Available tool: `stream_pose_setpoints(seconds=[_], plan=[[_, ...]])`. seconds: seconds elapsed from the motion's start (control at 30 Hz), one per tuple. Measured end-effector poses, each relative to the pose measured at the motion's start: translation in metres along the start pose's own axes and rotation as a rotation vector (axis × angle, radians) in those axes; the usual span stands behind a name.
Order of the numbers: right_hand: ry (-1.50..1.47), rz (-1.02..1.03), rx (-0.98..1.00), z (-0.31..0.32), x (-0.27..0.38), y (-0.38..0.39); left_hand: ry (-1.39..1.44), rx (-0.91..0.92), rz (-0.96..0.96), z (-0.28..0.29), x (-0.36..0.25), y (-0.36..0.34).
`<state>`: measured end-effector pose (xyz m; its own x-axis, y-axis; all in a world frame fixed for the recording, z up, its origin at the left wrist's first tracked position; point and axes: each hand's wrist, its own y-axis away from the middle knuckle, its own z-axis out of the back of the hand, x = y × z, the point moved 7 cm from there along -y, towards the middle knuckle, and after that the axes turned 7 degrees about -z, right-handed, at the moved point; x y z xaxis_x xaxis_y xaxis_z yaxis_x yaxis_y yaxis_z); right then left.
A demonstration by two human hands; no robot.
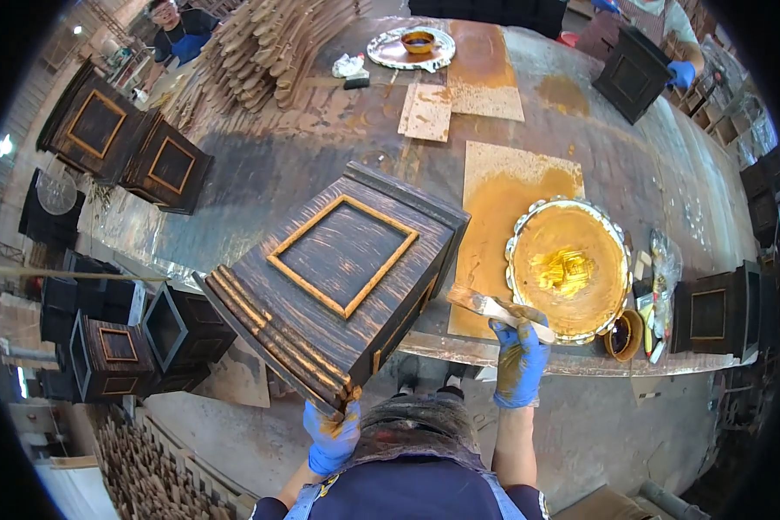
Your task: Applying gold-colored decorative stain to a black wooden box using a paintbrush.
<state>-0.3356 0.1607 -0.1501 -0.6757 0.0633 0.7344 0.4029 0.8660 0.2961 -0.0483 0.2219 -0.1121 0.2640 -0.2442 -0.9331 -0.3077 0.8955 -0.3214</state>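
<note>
A black wooden pedestal box point(338, 251) with a gold-edged square panel tilts over the near side of the table. My left hand point(332, 440), in a stained blue glove, is closed on the corner of its gold-streaked moulded end. In my right hand point(520, 360), also gloved, is a flat paintbrush point(494, 308), its bristles pointing left toward the box and apart from it. Just beyond that hand, a round scalloped tray point(615, 225) holds a glossy pool of gold paint point(565, 270). A small bowl of dark liquid point(620, 336) stands beside the tray.
Stained boards point(520, 160) lie under and behind the tray. Finished-looking boxes stand at left point(160, 165) and right point(715, 314). Curved wooden pieces point(269, 56) are piled at the far left. Across the table, a person's blue-gloved hand point(682, 74) holds another box point(633, 74).
</note>
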Motion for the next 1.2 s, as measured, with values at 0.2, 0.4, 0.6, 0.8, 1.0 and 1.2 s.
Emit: stream_pose_setpoints(seconds=[0.2, 0.4, 0.6, 0.8, 1.0, 1.2], plan=[[-0.041, -0.017, -0.120, 0.015, -0.012, -0.005, -0.084, 0.076, 0.110, 0.003, 0.010, 0.011], [-0.034, -0.060, -0.138, 0.010, -0.020, -0.013, -0.100, 0.352, 0.298, 0.009, 0.021, 0.031], [-0.044, -0.078, -0.132, 0.006, -0.025, -0.015, -0.160, 0.296, 0.579, 0.048, 0.074, 0.058], [-0.038, -0.086, -0.143, 0.004, -0.028, -0.015, -0.151, 0.247, 0.566, 0.055, 0.095, 0.065], [-0.039, -0.088, -0.136, -0.001, -0.031, -0.016, -0.156, 0.285, 0.579, 0.043, 0.083, 0.059], [0.030, -0.061, -0.133, -0.001, -0.026, -0.015, -0.160, 0.292, 0.591, 0.046, 0.081, 0.061]])
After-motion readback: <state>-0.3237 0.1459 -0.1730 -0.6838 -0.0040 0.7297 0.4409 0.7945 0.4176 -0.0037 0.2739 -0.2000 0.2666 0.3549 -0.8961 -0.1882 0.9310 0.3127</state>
